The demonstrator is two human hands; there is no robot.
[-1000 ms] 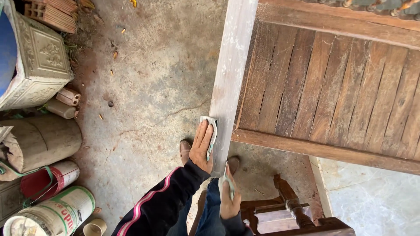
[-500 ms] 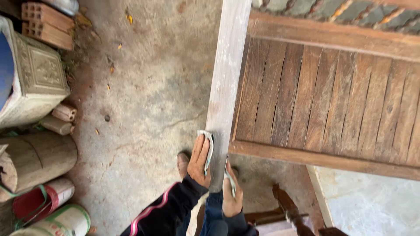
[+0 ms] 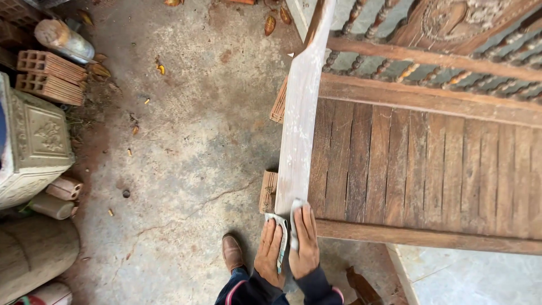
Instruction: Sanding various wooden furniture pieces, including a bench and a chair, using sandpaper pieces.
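A pale, sanded wooden rail (image 3: 299, 135) runs along the left side of a dark slatted bed frame (image 3: 429, 169). My left hand (image 3: 270, 254) presses a folded sheet of sandpaper (image 3: 280, 225) against the rail's outer side near its close end. My right hand (image 3: 306, 243) lies flat on the rail's top beside it, with another piece of sandpaper (image 3: 296, 207) under its fingers. The two hands are side by side, almost touching.
A carved headboard with turned spindles (image 3: 429, 51) rises at the far end. Red bricks (image 3: 49, 76), an ornate concrete planter (image 3: 34, 147) and a log (image 3: 34, 254) line the left of the cracked concrete floor. My brown shoe (image 3: 231, 252) is below the hands.
The view has tilted up, showing the headboard. My right hand moved from the rail's near end up onto its top, alongside the left hand.
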